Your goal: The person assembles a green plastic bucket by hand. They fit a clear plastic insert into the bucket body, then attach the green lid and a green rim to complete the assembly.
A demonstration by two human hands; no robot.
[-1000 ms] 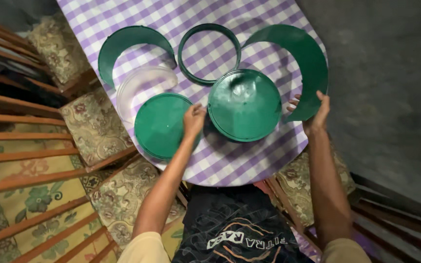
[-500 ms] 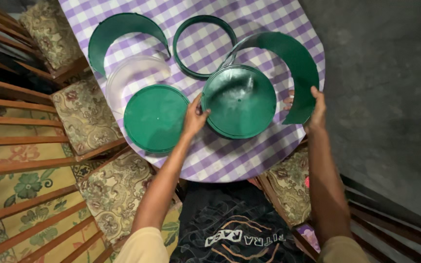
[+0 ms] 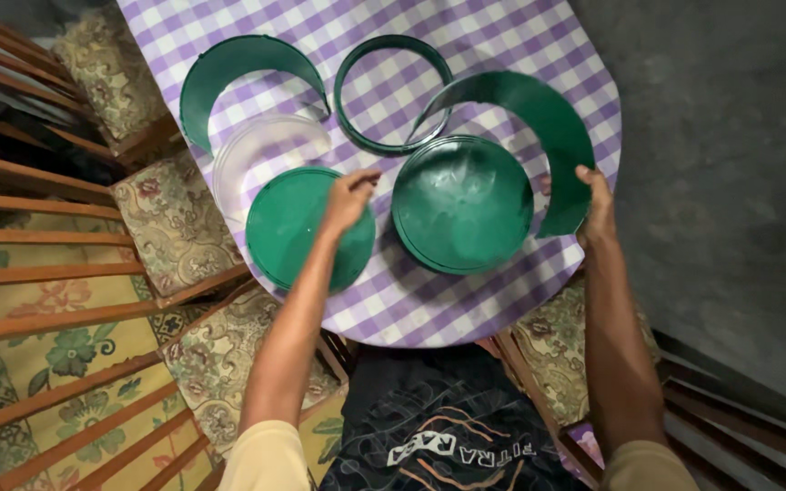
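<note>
So: right hand is clamped on the curved green panel, kept bent around the big green disc | left hand is laid loosely on the flat green lid, nothing gripped | green ring left apart on the checked tablecloth

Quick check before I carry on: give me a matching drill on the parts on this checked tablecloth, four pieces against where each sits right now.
Things:
1. green ring
2. curved green panel
3. flat green disc
4. clear plastic lid

Places:
A. under the left hand
B. gripped at its lower end by the right hand
C. at the far side, between the two crescent pieces
D. partly tucked beneath the flat green disc, towards the chairs

Pairs: 1-C, 2-B, 3-A, 4-D
</note>
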